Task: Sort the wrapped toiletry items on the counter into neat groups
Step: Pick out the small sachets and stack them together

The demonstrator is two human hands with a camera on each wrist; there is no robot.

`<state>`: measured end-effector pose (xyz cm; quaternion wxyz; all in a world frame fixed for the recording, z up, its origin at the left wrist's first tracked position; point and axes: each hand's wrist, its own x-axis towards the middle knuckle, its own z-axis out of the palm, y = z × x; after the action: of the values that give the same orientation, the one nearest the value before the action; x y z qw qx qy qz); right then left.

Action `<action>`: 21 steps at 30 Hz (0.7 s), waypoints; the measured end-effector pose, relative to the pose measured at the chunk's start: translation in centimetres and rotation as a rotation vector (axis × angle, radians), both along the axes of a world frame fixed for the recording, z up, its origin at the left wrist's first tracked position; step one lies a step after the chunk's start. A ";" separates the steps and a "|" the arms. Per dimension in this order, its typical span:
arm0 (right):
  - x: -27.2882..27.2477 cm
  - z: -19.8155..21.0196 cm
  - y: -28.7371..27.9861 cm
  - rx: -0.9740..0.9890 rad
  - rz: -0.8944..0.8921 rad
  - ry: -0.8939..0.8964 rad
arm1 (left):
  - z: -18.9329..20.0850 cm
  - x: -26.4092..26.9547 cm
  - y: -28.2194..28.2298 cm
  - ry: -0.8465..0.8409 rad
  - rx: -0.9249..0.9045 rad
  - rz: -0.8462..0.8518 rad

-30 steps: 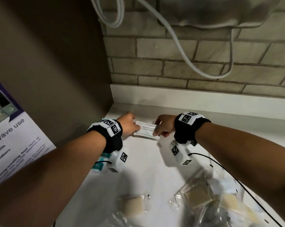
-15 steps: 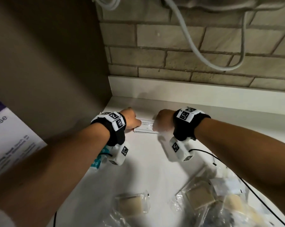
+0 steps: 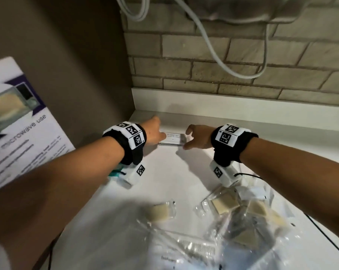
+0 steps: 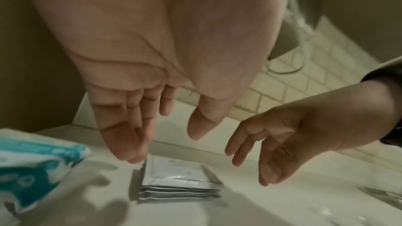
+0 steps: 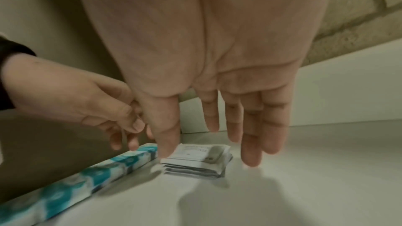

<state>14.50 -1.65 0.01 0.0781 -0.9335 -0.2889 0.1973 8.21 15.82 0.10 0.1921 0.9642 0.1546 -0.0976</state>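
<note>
Both hands empty: left hand (image 4: 130,118) and right hand (image 5: 228,109) fingers straight, flanking sachet stack (image 3: 172,140) at 9 and 3 o'clock. I advise squaring edges with light inward taps.

Wall poster (image 3: 18,133) reads "microwave use" — top sachet (image 3: 172,137) reads "CONDITIONER"

Back wall: tan brick-pattern tiles (image 3: 184,47) above a white upstand (image 3: 242,110) along the worktop's far edge.
Cord: pale grey cable (image 3: 213,47) hangs in a loop against the tiles.
Upper object: grey, wall-mounted (image 3: 242,12); mostly cut off, type cannot be told.
Left side: plain brown panel (image 3: 77,65) meets the tiles at the far-left corner.
Notice: white and purple sheet (image 3: 18,133), legible words "microwave use".
</note>
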 end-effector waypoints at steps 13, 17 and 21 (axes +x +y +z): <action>-13.0 -0.2 -8.4 -0.444 0.206 -0.100 | -1.9 -13.8 -4.9 0.292 0.159 -0.305; -13.6 -0.5 -9.0 -0.397 0.149 -0.118 | -2.2 -14.6 -5.9 0.248 0.183 -0.312; -13.4 -0.2 -9.6 -0.336 0.099 -0.161 | -2.4 -15.0 -6.3 0.184 0.158 -0.309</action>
<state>1.13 -11.23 -0.20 -0.1121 -0.9309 -0.3026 0.1711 -6.82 9.47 -2.27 0.0834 0.9756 0.0291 -0.2010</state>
